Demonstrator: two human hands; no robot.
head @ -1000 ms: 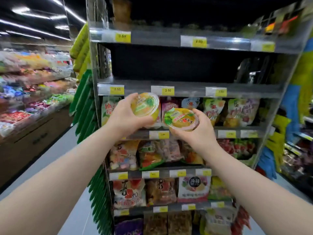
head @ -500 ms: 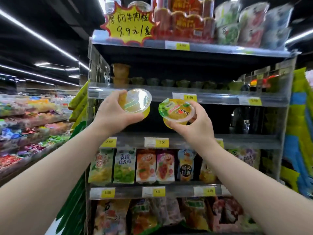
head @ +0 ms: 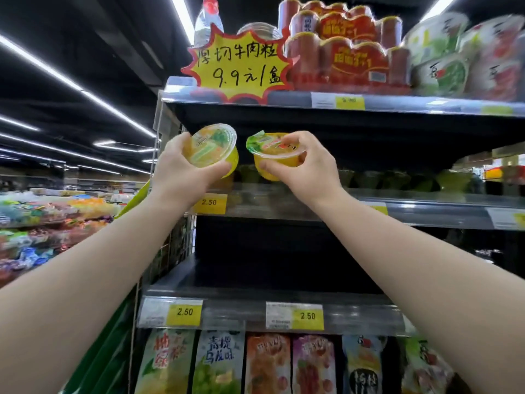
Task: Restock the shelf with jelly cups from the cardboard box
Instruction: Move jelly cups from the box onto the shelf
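- I see my left hand [head: 181, 169] gripping the left cup [head: 211, 149]: the thumb is curled under its near edge and the fingers wrap its far side.
- That cup is tipped toward me, so its printed lid faces the camera.
- My right hand [head: 306, 169] pinches the right cup [head: 272, 155], with the thumb on the yellow wall and the fingers over the rim on the far right.
- The right cup sits nearly upright, lid up, with a green tab pointing toward the left hand.
- The two cups are near each other with a narrow gap between them, not touching.
- Both cups hang in the air just above the shelf [head: 312, 207], whose front rail runs below the hands.
- A yellow tag [head: 209, 203] reading 2.50 sits just below the left hand.
- Beyond and to the right of the right hand, a row of cups [head: 397, 177] stands at the back of that shelf, dim and greenish.
- Above both hands are a yellow sign [head: 238, 64] and red packs [head: 341, 61] on the top level.
- Well below my wrists hang pouches [head: 218, 362].
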